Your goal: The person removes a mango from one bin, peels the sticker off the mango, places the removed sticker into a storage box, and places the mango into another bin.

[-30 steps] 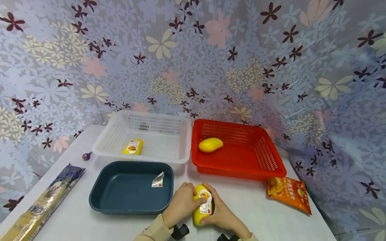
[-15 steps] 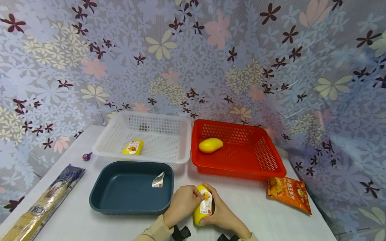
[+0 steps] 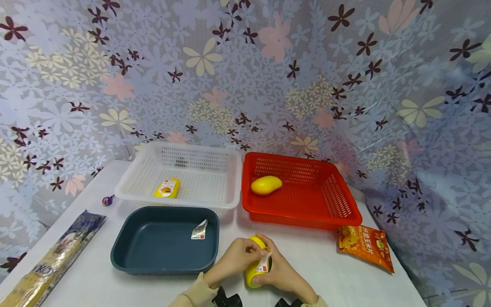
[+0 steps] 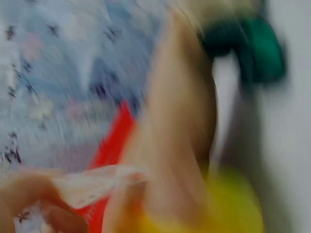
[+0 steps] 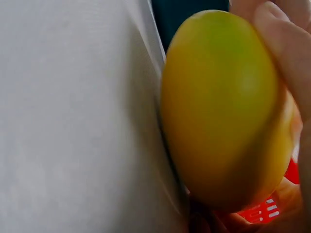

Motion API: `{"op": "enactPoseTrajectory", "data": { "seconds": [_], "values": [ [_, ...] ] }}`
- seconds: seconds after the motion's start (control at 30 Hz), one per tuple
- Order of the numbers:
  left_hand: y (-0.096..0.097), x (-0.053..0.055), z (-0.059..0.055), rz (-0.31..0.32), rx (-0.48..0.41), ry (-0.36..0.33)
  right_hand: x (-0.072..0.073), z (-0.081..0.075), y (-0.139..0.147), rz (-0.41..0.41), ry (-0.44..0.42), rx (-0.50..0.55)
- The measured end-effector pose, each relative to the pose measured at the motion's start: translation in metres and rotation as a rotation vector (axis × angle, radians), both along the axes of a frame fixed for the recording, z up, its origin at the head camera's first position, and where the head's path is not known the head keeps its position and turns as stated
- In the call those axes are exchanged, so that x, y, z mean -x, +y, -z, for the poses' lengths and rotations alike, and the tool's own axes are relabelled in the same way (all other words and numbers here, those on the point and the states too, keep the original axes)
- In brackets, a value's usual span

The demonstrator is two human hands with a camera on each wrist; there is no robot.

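Observation:
My right hand (image 3: 283, 272) grips a yellow mango (image 3: 251, 273) over the white table, near its front. A white label (image 3: 263, 265) lifts partly off the fruit, its upper end pinched by my left hand (image 3: 235, 258). In the blurred left wrist view the pale label strip (image 4: 85, 188) stretches between the two hands. Smooth green-yellow skin of the mango (image 5: 221, 111) fills much of the right wrist view. One mango (image 3: 266, 185) lies in the red basket (image 3: 295, 219), and a labelled yellow item (image 3: 167, 188) lies in the white basket (image 3: 192, 203).
A dark teal tray (image 3: 165, 271) stands left of my hands, with a peeled label (image 3: 199, 230) stuck inside. An orange snack bag (image 3: 366, 248) lies at right. A long noodle packet (image 3: 57, 256) and a lollipop (image 3: 108, 200) are at left. A flowered curtain (image 3: 245, 76) rises behind.
The label lay flat on the mango before; now its upper part is pulled up by my left hand. My right hand keeps its grip on the fruit.

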State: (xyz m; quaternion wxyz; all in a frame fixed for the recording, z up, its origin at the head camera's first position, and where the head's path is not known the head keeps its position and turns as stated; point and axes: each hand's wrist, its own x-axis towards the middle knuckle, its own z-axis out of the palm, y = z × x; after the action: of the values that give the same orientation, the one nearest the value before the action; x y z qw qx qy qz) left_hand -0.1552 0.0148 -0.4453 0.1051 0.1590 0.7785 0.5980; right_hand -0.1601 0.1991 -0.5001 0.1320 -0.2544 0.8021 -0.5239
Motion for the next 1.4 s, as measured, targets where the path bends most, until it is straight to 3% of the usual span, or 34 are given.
{"op": "enactPoseTrajectory", "data": {
  "seconds": [0.07,0.17,0.27,0.5,0.63,0.8,0.93,1.4],
  "values": [
    [-0.001,-0.002,-0.014,0.041,-0.061,-0.024,-0.001,-0.003,-0.001,0.007,-0.029,-0.025],
    [-0.01,-0.006,-0.036,0.039,-0.092,0.023,0.0,-0.005,-0.003,0.035,-0.086,-0.067],
    [-0.031,-0.006,-0.051,-0.043,-0.038,0.127,0.002,-0.006,-0.005,0.07,-0.127,-0.096],
    [-0.1,0.004,-0.06,-0.256,0.146,0.217,0.001,-0.004,-0.007,0.093,-0.088,-0.143],
    [-0.136,0.008,-0.057,-0.257,0.266,0.221,0.0,-0.002,-0.007,0.089,-0.07,-0.14],
    [-0.162,0.016,-0.048,-0.271,0.373,0.229,0.001,-0.001,-0.006,0.103,-0.068,-0.132],
    [-0.173,0.021,-0.043,-0.297,0.38,0.202,0.002,-0.001,-0.006,0.11,-0.089,-0.124],
    [-0.182,0.029,-0.026,-0.405,0.327,-0.06,0.003,0.0,-0.005,0.088,-0.105,-0.13]
  ]
}}
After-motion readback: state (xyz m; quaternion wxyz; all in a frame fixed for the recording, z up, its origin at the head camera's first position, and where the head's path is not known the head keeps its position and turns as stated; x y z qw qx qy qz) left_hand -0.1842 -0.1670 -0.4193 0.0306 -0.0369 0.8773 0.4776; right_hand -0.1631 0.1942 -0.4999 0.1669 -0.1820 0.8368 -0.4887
